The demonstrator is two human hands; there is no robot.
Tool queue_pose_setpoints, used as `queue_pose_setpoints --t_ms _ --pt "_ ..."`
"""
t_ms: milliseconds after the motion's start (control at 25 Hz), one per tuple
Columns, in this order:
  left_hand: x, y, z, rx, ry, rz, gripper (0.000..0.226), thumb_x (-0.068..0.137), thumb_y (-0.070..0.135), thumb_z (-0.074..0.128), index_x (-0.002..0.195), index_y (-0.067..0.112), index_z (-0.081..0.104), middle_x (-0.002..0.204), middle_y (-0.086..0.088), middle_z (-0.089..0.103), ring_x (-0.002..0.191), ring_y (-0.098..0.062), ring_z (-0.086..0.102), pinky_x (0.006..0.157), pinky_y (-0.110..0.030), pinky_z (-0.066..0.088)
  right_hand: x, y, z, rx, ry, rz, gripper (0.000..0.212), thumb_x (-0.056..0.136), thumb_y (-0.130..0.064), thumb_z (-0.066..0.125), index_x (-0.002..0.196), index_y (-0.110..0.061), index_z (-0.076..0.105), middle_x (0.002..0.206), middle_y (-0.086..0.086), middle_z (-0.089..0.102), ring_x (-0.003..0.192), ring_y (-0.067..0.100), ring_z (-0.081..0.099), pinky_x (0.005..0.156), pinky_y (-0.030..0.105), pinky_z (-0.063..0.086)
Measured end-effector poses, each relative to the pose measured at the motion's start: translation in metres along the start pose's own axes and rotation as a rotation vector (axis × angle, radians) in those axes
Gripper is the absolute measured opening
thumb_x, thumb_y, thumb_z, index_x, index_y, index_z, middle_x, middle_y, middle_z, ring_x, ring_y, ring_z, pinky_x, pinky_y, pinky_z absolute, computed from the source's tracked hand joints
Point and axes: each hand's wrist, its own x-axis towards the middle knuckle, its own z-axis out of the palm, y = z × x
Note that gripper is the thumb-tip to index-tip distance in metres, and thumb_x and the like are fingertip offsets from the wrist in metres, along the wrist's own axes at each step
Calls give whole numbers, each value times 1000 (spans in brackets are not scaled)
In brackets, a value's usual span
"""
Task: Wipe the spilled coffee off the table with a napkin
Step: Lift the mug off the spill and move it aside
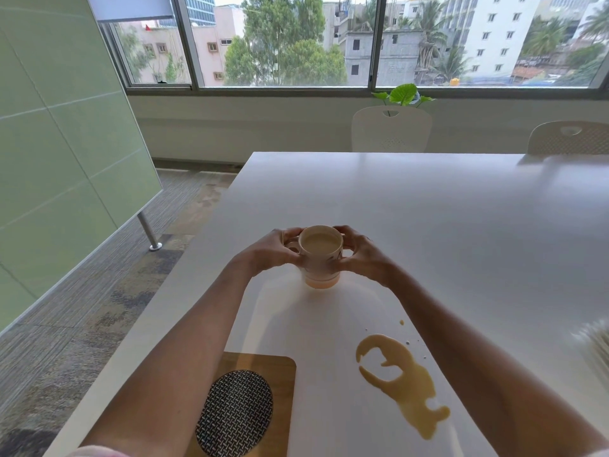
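A pale mug (320, 258) full of milky coffee stands upright on the white table (428, 219), out in front of me. My left hand (273, 250) grips its left side by the handle, and my right hand (361, 255) grips its right side. A tan coffee spill (407, 380) lies on the table near me, under my right forearm, with a few small drops beside it. A blurred pale thing at the right edge (594, 347) cannot be identified. No napkin shows clearly.
A wooden board (283, 384) carrying a round black-and-white patterned coaster (235, 412) lies at the near edge, left of the spill. Two white chairs (391, 128) (568, 138) stand at the far side. The table's left edge drops to carpet.
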Motion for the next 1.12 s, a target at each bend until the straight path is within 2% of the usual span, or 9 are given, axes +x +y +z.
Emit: queue_pose_setpoints --t_ms 440,600,800,960,1120 --pt "1 -2 -4 20 8 -25 68 76 4 80 136 21 55 123 -2 69 120 -19 60 106 -43 47 6 1 5 14 -13 8 73 63 -9 86 125 -23 51 120 -2 64 118 13 58 101 46 49" --pt "3 -3 -4 9 -4 -22 65 76 4 80 134 22 57 122 -3 70 119 -19 62 104 -41 48 7 2 5 29 -18 23 73 64 -7 85 127 -20 51 123 0 63 120 15 57 102 46 48" --pt "6 -3 -5 -12 -22 -28 60 76 4 81 127 27 60 119 -2 71 115 -18 64 98 -32 52 7 3 5 40 -25 27 72 67 -4 83 129 -17 50 124 3 63 120 16 56 103 45 47" --pt "6 -4 -5 -11 -27 -34 64 77 1 79 134 18 56 121 -7 70 117 -21 63 102 -36 50 7 3 6 61 -37 29 74 67 -3 83 131 -15 48 125 5 62 120 16 56 104 45 46" --pt "5 -3 -5 10 -43 -54 65 79 1 77 137 17 52 126 -7 67 121 -21 60 106 -41 46 3 1 8 39 -44 43 78 69 -5 82 137 -17 43 129 3 59 124 16 53 107 44 43"
